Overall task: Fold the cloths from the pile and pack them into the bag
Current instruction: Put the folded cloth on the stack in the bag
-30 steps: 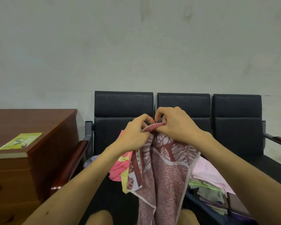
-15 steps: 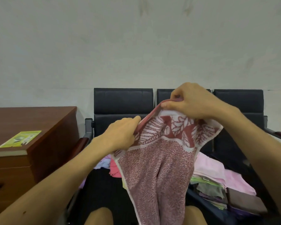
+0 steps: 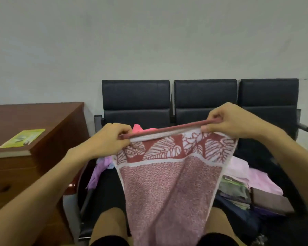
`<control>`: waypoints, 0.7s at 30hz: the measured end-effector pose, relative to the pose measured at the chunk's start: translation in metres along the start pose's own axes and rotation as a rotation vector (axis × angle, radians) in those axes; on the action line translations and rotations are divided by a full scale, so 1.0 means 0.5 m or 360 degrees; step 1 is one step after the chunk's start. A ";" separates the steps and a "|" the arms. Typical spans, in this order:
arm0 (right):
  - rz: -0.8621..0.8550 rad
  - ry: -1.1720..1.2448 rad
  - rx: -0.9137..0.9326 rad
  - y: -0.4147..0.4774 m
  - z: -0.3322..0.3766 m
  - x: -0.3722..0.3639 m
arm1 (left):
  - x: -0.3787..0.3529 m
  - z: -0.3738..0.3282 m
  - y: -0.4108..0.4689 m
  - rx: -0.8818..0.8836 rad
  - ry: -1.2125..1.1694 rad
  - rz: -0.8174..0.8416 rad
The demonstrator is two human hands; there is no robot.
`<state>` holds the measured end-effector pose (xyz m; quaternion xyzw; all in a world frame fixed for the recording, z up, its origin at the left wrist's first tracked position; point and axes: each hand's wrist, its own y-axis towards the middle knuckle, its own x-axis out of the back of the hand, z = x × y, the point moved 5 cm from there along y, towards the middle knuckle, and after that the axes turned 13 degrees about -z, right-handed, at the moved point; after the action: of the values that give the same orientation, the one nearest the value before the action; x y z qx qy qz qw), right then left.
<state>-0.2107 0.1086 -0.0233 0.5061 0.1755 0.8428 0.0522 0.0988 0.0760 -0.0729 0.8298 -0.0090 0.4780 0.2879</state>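
Nearest, two bare knees [image 3: 110,226] sit at the bottom of the view, and a pink terry towel with a white-and-maroon leaf border [image 3: 169,189] hangs down between them. It looks soft, limp and light, so it will sag wherever it is not held; the two top corners are the sensible places to take it. That is where it is held: the left hand [image 3: 112,137] pinches the rolled top hem at one end, fingers curled round it, and the right hand [image 3: 233,121] pinches the other end, somewhat higher, so the hem runs taut and slightly tilted.

Just behind the towel, on the seat of a black padded three-seat bench [image 3: 204,96], lie loose pink and lilac cloths [image 3: 100,167] to the left and a stack of folded cloths in pale pink, green and brown [image 3: 244,185] to the right. These crowd the seat, leaving little room to lay the towel flat. Left of the bench stands a brown wooden cabinet [image 3: 43,121] carrying a yellow-green booklet [image 3: 23,138]. No bag is clearly identifiable.
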 end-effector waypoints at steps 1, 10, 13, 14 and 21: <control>0.0040 0.0075 -0.0048 -0.011 -0.012 -0.021 | -0.013 0.013 -0.012 -0.0014 0.0061 -0.0001; -0.0125 0.1375 -0.0921 -0.157 -0.130 -0.247 | -0.177 0.157 -0.163 0.0887 -0.1275 -0.0176; -0.0182 0.1178 -0.1016 -0.208 -0.168 -0.337 | -0.259 0.196 -0.221 0.1134 -0.1387 -0.0314; -0.0184 0.1098 -0.0977 -0.222 -0.178 -0.362 | -0.278 0.208 -0.240 0.1186 -0.1368 -0.0382; -0.0001 0.0872 -0.1014 -0.251 -0.207 -0.435 | -0.352 0.214 -0.305 0.1441 -0.1199 -0.0576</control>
<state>-0.2071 0.1427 -0.2927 0.2217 -0.0863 0.9584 0.1576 0.1320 0.1055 -0.3254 0.9698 0.2349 0.0520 -0.0394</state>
